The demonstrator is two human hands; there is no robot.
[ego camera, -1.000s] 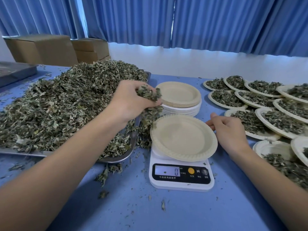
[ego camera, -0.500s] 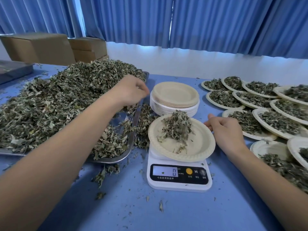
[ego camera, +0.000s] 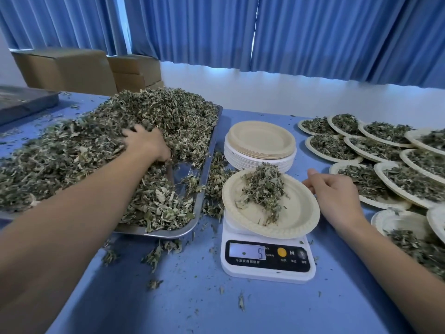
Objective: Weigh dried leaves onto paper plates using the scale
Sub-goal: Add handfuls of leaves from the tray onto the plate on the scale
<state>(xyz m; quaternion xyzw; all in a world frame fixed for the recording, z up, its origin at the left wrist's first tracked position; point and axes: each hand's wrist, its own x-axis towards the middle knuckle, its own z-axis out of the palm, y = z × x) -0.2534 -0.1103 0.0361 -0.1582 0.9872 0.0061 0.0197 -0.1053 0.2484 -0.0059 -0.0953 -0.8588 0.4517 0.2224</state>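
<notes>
In leaves point(ego camera: 72, 150), left hand point(ego camera: 147, 145) half buried, right hand point(ego camera: 334, 191) loosely touching plate point(ego camera: 301, 213)

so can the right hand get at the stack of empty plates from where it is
Probably yes. The right hand rests at the rim of the plate on the scale; the stack of empty plates stands just beyond, its top bare, bare table between.

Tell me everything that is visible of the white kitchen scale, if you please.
The scale is a low white body, plastic by its look, standing flat on the blue table. Its black front panel holds a lit display that seems to read 5, a yellow round button and an M mark. A paper plate with dried leaves sits on top and hides the platform.
</notes>
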